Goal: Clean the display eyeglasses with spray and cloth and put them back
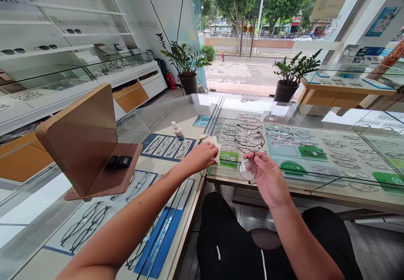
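Note:
My left hand (pixel 206 156) is closed on a pale cleaning cloth (pixel 217 150), held just above the corner of the glass counter. Thin-rimmed eyeglasses (pixel 248 169) are pinched in my right hand (pixel 268 172), with a round lens hanging down to the left of the fingers. Part of that frame is hidden by the fingers. Past my right hand, several dark frames (pixel 249 127) show at the counter, some seen through the glass. A small white-capped spray bottle (pixel 178 132) stands on the counter beyond my left hand.
A brown tabletop mirror (pixel 85 141) stands on the left counter, a black object (pixel 118 162) on its base. Glass display cases (pixel 315 177) hold rows of eyeglasses. Potted plants (pixel 189 82) flank the glass door. My knees are below the counter edge.

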A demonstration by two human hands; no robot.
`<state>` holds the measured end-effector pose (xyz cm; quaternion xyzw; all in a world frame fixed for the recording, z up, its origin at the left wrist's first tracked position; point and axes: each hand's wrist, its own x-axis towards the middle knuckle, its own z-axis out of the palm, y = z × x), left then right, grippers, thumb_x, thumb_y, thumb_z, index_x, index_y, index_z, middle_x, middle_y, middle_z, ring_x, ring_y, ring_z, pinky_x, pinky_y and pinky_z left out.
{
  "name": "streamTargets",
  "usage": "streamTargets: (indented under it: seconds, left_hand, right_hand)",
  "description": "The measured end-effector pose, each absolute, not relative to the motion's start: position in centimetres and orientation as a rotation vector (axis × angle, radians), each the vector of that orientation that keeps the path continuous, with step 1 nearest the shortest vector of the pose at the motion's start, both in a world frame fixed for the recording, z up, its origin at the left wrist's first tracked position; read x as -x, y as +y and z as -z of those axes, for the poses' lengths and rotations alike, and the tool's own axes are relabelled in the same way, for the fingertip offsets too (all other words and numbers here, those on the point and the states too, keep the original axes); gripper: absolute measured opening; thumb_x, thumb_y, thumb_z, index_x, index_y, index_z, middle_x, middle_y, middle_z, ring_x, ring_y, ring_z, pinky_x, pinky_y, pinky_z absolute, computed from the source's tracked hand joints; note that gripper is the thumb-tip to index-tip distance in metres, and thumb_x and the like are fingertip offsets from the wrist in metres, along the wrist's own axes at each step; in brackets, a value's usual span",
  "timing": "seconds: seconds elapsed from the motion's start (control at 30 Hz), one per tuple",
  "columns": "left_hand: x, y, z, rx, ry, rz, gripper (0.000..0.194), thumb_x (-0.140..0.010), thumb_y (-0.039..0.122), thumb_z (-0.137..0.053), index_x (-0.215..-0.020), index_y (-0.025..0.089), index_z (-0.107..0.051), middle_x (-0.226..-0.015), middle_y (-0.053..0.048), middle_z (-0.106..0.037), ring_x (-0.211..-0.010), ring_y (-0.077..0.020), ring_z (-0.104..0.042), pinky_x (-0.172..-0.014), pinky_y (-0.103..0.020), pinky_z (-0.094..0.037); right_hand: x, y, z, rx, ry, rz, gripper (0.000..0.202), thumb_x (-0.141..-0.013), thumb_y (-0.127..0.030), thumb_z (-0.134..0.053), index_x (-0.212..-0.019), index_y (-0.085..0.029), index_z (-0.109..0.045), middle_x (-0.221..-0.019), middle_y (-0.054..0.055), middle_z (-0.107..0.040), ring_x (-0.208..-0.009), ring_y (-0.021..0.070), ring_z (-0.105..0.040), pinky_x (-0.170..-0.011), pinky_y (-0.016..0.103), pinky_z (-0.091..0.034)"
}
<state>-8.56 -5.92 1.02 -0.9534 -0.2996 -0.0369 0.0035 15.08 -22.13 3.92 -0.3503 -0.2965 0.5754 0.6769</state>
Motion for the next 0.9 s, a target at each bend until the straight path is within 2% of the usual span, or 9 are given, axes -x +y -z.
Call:
streamTargets:
  seconds: [0.17, 0.27, 0.33, 0.43, 0.53, 0.6, 0.67, 0.8, 0.9]
  left_hand:
    - [9.2, -5.1, -0.8, 3.111, -1.027, 0.178, 0.008, -0.095, 0.014, -0.067, -0.099, 0.021, -0.07, -0.105, -0.007, -0.074, -0.105, -0.0262, -0.065, -0.082, -0.032, -0.043]
    - [9.2, -5.2, -1.2, 3.176, -1.263, 0.369, 0.011, -0.101, 0.024, -0.062, -0.098, 0.021, -0.073, -0.1, -0.006, -0.077, -0.096, -0.025, -0.068, -0.078, -0.033, -0.042]
    - [8.9, -5.7, -2.0, 3.207, -1.484, 0.658, 0.02, -0.102, 0.038, -0.064, -0.096, 0.021, -0.073, -0.094, -0.006, -0.078, -0.089, -0.0237, -0.069, -0.078, -0.033, -0.044]
    - [8.0, -7.1, -3.9, 3.234, -1.791, 1.276, 0.035, -0.096, 0.055, -0.07, -0.095, 0.02, -0.07, -0.082, -0.003, -0.074, -0.079, -0.021, -0.068, -0.077, -0.032, -0.049]
    - [7.0, -9.1, -6.2, 3.246, -2.033, 1.817, 0.044, -0.084, 0.059, -0.081, -0.091, 0.019, -0.065, -0.081, -0.002, -0.073, -0.075, -0.0183, -0.068, -0.079, -0.032, -0.055]
    - [6.4, -10.5, -7.6, 3.273, -2.171, 2.002, 0.045, -0.081, 0.057, -0.085, -0.09, 0.02, -0.062, -0.083, -0.002, -0.073, -0.077, -0.0171, -0.069, -0.085, -0.034, -0.057]
    - [6.0, -11.9, -8.7, 3.333, -2.212, 2.076, 0.044, -0.082, 0.056, -0.085, -0.091, 0.02, -0.061, -0.086, -0.001, -0.073, -0.079, -0.0161, -0.069, -0.09, -0.034, -0.057]
    - [5.7, -13.6, -9.7, 3.533, -2.075, 2.002, 0.04, -0.087, 0.054, -0.082, -0.093, 0.02, -0.062, -0.09, 0.0, -0.07, -0.086, -0.0161, -0.068, -0.097, -0.036, -0.056]
    - [5.7, -14.0, -9.8, 3.593, -1.988, 1.975, 0.038, -0.091, 0.054, -0.08, -0.093, 0.021, -0.061, -0.088, 0.0, -0.067, -0.087, -0.0162, -0.065, -0.095, -0.034, -0.053]
  right_hand:
    - [-15.2, -22.1, -3.9, 0.78, -0.659, -1.293, 0.016, -0.087, -0.039, -0.088, -0.097, -0.026, -0.084, -0.106, 0.004, -0.079, -0.087, 0.0163, -0.06, -0.083, 0.03, -0.054]
    - [-15.2, -22.1, -3.9, 0.768, -0.662, -1.302, 0.014, -0.088, -0.038, -0.088, -0.096, -0.027, -0.084, -0.106, 0.003, -0.079, -0.087, 0.0159, -0.06, -0.083, 0.03, -0.053]
    - [-15.1, -22.1, -4.0, 0.769, -0.674, -1.31, 0.014, -0.088, -0.038, -0.087, -0.096, -0.027, -0.083, -0.106, 0.003, -0.079, -0.087, 0.0161, -0.061, -0.083, 0.03, -0.053]
    - [-14.9, -22.2, -4.2, 0.773, -0.692, -1.344, 0.017, -0.087, -0.04, -0.088, -0.093, -0.026, -0.083, -0.104, 0.004, -0.079, -0.093, 0.0176, -0.064, -0.085, 0.031, -0.053]
    - [-14.6, -22.2, -4.4, 0.764, -0.72, -1.377, 0.02, -0.085, -0.042, -0.089, -0.089, -0.024, -0.082, -0.101, 0.005, -0.078, -0.1, 0.0198, -0.066, -0.087, 0.031, -0.053]
    - [-14.3, -22.2, -4.4, 0.773, -0.746, -1.39, 0.021, -0.085, -0.043, -0.089, -0.089, -0.024, -0.081, -0.1, 0.004, -0.078, -0.101, 0.0201, -0.066, -0.088, 0.031, -0.052]
    - [-13.9, -22.1, -4.2, 0.803, -0.801, -1.404, 0.021, -0.088, -0.044, -0.087, -0.09, -0.024, -0.08, -0.101, 0.004, -0.078, -0.1, 0.0198, -0.065, -0.09, 0.032, -0.051]
    - [-13.4, -22.0, -3.7, 0.857, -0.917, -1.413, 0.019, -0.091, -0.044, -0.084, -0.092, -0.025, -0.08, -0.101, 0.003, -0.078, -0.095, 0.0189, -0.063, -0.092, 0.033, -0.049]
    - [-13.4, -22.0, -3.6, 0.856, -0.951, -1.403, 0.019, -0.093, -0.044, -0.082, -0.091, -0.024, -0.079, -0.099, 0.003, -0.077, -0.09, 0.0182, -0.061, -0.089, 0.033, -0.048]
